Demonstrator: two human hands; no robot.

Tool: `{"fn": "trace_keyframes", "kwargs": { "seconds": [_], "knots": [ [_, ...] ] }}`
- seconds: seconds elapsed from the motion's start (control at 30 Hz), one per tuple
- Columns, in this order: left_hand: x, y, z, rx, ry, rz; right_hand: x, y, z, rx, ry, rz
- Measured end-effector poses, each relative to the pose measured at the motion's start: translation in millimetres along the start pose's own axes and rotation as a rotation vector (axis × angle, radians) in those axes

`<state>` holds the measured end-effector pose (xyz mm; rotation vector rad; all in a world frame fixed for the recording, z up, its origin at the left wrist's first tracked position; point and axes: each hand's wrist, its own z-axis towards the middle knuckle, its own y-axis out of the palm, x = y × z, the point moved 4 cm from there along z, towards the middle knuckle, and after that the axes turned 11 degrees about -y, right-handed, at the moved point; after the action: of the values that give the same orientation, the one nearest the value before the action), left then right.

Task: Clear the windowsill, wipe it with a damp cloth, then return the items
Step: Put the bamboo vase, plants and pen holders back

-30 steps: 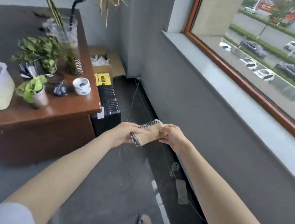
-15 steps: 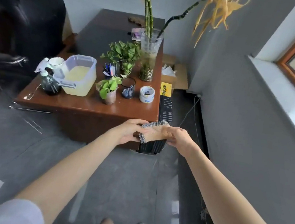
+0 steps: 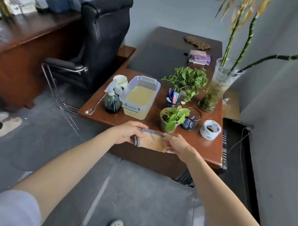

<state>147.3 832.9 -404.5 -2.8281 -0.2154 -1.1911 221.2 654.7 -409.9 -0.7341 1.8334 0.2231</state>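
Cloth is in the air between my two hands, over the near edge of the desk, just short of the small potted plant. Left hand has the end with the black-and-white mesh border, fingers curled round it. Right hand pinches the opposite end. Both grips are closed on fabric, nothing spread. It reads as a tan rag folded into a flat pad: light, soft, no stiffness of its own, so I expect it to sag unless held at both ends or bunched in one palm. Cannot tell from here whether it is wet; if damp it should be a little heavier and cling rather than slip. Mesh border looks rougher, likely the better place to grip, with the tan face better for wiping. Nothing fragile in it, so it can be squeezed hard. Tub of yellowish liquid sits toward the desk's left edge. Glass vase by the right edge looks top-heavy and breakable; I judge it wants both hands low on the glass.
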Motion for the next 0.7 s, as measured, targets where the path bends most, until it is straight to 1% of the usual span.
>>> {"fn": "trace_keyframes", "kwargs": {
  "seconds": [0.13, 0.23, 0.33, 0.4, 0.53, 0.7],
  "knots": [
    [20, -58, 8, 0.133, 0.033, -0.074, -27, 41, 34, 0.031, -0.033, 0.003],
    [33, -84, 19, 0.123, 0.041, -0.092, -37, 54, 54, 0.085, -0.066, -0.006],
    [40, -100, 34, 0.16, 0.029, 0.06, -47, 54, 74, 0.125, -0.12, -0.078],
    [48, -110, 46, 0.228, 0.047, 0.157, -51, 55, 95, 0.097, -0.132, -0.1],
    [63, -127, 65, 0.366, 0.083, 0.272, -53, 62, 132, 0.035, -0.086, -0.094],
    [76, -139, 83, 0.56, 0.172, 0.461, -53, 74, 159, 0.05, -0.128, -0.131]
  ]
}}
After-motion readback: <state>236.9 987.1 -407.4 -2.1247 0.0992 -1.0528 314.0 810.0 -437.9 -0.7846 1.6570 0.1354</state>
